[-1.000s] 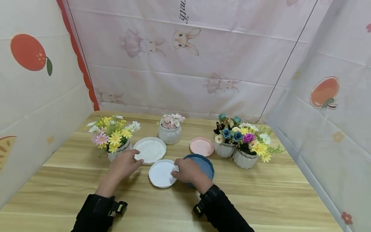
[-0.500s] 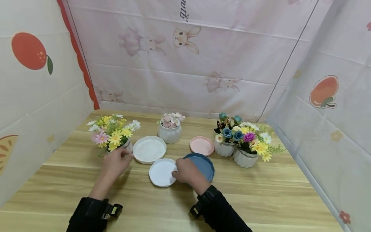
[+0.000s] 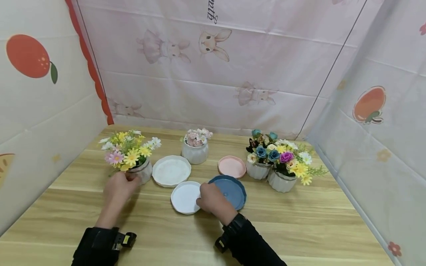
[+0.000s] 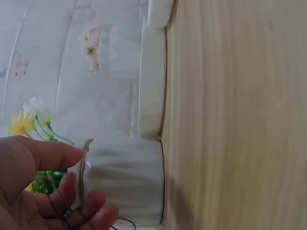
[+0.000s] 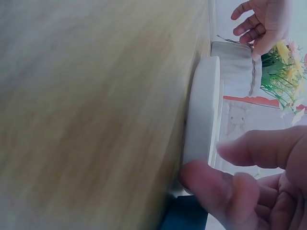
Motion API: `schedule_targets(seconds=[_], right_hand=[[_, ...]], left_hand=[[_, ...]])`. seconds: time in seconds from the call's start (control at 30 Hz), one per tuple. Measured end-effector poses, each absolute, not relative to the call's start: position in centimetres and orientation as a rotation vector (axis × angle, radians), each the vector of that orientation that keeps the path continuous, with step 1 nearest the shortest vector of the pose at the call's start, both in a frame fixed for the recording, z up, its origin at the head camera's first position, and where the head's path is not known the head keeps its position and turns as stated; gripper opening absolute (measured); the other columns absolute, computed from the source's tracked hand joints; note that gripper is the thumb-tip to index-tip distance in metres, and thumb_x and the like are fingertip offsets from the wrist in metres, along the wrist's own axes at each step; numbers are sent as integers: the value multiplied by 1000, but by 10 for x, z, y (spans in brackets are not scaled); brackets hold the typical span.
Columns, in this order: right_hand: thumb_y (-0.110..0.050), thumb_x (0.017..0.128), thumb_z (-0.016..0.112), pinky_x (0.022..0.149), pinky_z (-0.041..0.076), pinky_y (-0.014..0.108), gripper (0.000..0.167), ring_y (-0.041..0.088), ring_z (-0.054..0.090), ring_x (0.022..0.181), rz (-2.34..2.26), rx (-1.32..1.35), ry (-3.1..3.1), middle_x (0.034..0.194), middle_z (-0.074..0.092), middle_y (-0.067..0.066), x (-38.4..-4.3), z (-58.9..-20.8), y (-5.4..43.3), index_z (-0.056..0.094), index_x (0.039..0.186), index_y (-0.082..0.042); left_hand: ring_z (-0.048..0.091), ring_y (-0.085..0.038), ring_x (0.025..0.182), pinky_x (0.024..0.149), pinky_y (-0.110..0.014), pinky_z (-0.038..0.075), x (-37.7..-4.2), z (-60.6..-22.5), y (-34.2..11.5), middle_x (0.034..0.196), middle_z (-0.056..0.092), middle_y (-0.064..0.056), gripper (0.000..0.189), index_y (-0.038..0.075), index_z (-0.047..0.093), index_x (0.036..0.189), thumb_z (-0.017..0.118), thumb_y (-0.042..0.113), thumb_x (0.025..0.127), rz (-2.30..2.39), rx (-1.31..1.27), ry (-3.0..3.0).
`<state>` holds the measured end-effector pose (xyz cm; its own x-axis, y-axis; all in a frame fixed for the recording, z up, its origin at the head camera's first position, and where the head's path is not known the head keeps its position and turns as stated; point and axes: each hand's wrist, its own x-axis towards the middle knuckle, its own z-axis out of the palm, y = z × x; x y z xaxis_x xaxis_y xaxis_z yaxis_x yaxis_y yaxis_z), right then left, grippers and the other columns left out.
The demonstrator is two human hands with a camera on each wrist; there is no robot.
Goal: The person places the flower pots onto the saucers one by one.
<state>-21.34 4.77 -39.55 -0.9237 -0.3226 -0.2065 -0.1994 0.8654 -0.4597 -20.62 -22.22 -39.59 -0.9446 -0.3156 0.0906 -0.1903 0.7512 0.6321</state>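
Observation:
My left hand [image 3: 119, 188] is beside a white ribbed flower pot [image 3: 144, 173] of yellow, pink and white artificial flowers [image 3: 129, 152]. In the left wrist view, the thumb [image 4: 60, 154] meets the cord-trimmed rim, and loosely bent fingers lie before the pot. My right hand [image 3: 213, 199] holds the right edge of a small white saucer [image 3: 185, 197], which lies on the table. Its thumb [image 5: 240, 149] is at the rim's top and the index finger [image 5: 204, 179] at its outer side. A blue saucer [image 3: 233, 190] lies partly beneath that hand.
Behind lie a larger white saucer [image 3: 171, 170] and a pink saucer [image 3: 232, 167]. A pot of pale pink flowers [image 3: 195, 153] stands at the back. Two more flower pots, one with blue roses [image 3: 257, 170] and one with mixed blooms [image 3: 281, 182], stand close together at right.
My left hand has moved left and toward me, from beside the large white saucer to the flower pot's near side. The right hand has stayed at the small white saucer's edge.

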Motion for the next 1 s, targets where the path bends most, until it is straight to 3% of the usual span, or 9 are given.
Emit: schedule_targets(seconds=[0.1,0.17,0.27,0.33,0.4,0.5,0.7,0.87,1.0], right_hand=[[-3,82,61,40,39,23,10,15,50,40,-656,-354,2750,52,53,5,-213,-396,46,59,73,-2],[-3,82,62,40,40,23,6,15,51,40,-656,-329,2748,54,54,5,-214,-397,45,60,77,0],[-4,82,64,40,41,24,5,15,52,42,-655,-291,2743,57,54,6,-215,-397,44,61,82,1],[-4,82,65,41,41,24,6,15,52,42,-648,-277,2747,57,54,6,-215,-396,44,61,82,1],[-4,82,66,41,40,24,7,16,51,42,-650,-276,2752,56,54,6,-215,-396,44,61,81,1],[-4,81,66,41,39,24,9,15,51,42,-643,-293,2771,55,53,6,-215,-396,44,60,76,0],[-3,82,61,43,37,24,14,16,46,47,-580,-330,2838,57,49,4,-217,-398,45,58,68,-3],[0,83,59,43,38,24,11,17,48,48,-554,-283,2827,60,51,6,-220,-399,44,59,72,-2],[3,82,59,41,40,23,13,16,50,45,-557,-264,2814,56,53,6,-222,-399,45,58,70,-2]], left_hand=[[51,-30,67,51,-39,40,-205,-395,-227,78,56,-17,37,1,57,80,63,37,83,-964,497,-2808],[54,-38,76,61,-51,43,-205,-395,-230,87,56,-23,44,-2,57,84,64,42,82,-949,542,-2837],[45,-50,100,76,-71,33,-207,-395,-234,110,50,-33,59,-8,56,98,64,47,81,-976,556,-2872],[35,-55,111,80,-76,25,-209,-396,-237,120,41,-38,71,-13,52,109,63,51,81,-984,539,-2900],[26,-58,116,85,-74,24,-212,-398,-240,126,33,-41,79,-17,45,119,62,51,82,-1015,475,-2903],[26,-57,118,91,-65,28,-217,-403,-245,129,29,-43,86,-20,34,128,64,48,83,-1168,384,-2841],[26,-50,126,100,-57,25,-229,-410,-250,140,24,-35,103,-8,14,144,73,45,77,-1426,337,-2656],[27,-49,125,99,-56,26,-239,-410,-252,141,25,-33,110,-5,12,145,70,56,75,-1377,338,-2706],[28,-48,125,99,-57,26,-242,-410,-253,142,25,-32,110,-4,11,146,72,52,74,-1336,262,-2690]])
